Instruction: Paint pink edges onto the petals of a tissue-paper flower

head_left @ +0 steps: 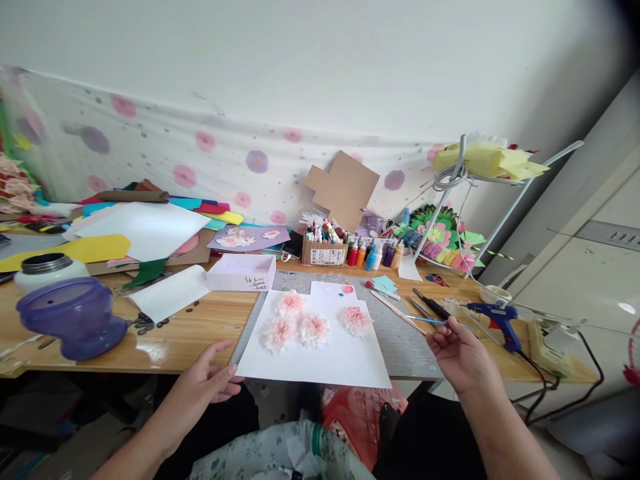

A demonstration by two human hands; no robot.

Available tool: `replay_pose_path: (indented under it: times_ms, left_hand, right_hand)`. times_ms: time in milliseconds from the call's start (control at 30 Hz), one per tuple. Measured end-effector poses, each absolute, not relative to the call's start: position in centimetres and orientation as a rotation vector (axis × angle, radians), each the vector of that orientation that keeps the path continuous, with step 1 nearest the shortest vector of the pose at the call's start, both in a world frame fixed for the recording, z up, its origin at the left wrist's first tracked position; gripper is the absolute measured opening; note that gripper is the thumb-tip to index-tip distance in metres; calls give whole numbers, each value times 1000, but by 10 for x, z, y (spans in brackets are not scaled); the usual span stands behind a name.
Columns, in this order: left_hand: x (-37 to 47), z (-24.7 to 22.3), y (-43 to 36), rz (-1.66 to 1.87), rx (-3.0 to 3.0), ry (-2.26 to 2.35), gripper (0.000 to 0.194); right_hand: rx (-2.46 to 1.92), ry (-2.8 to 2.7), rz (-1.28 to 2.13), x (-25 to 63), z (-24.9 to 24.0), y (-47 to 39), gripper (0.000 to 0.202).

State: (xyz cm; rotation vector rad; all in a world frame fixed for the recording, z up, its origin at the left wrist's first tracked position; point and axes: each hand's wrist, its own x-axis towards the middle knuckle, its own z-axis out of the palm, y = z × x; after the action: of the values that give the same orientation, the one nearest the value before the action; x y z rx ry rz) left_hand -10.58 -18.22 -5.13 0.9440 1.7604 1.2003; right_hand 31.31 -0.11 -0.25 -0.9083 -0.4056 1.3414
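Note:
A white sheet of paper [310, 363] lies on the grey cutting mat [400, 347], its near edge sticking out past the table's front. Fluffy paper flowers [314, 328], white with pink-orange centres, rest on it: three clustered at the left and one [357, 321] apart at the right. My left hand [207, 377] is at the sheet's near left corner, thumb on top and fingers below, index finger stretched out. In my right hand [457, 347], a thin blue-handled paintbrush [425, 319] is pinched between thumb and fingers, pointing left. A white palette with pink paint [347, 289] sits behind the flowers.
A purple pot [75, 320] and a white jar [47, 270] stand at the left. Behind are a white box [240, 273], a pen-filled carton [325, 253] and paint bottles [370, 257]. A blue glue gun [500, 320] with cables lies right; a bag-lined bin [270, 453] sits below.

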Motion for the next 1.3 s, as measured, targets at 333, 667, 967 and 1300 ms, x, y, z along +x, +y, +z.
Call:
replay_pose_path:
  times_ms: [333, 667, 967, 1300]
  left_hand:
    - [-122, -14, -126, 1157, 918, 1635, 41]
    - [-120, -8, -31, 970, 1025, 1818, 38]
    - [-142, -21, -32, 700, 1230, 1914, 37]
    - [-160, -39, -43, 647, 1389, 1989, 36]
  right_hand:
    - [-918, -456, 1352, 312, 2, -9, 17]
    - [-972, -460, 1378, 317, -4, 3, 18]
    - [-987, -466, 1347, 302, 3, 13, 18]
    - [-1068, -475, 1240, 298, -3, -1, 32]
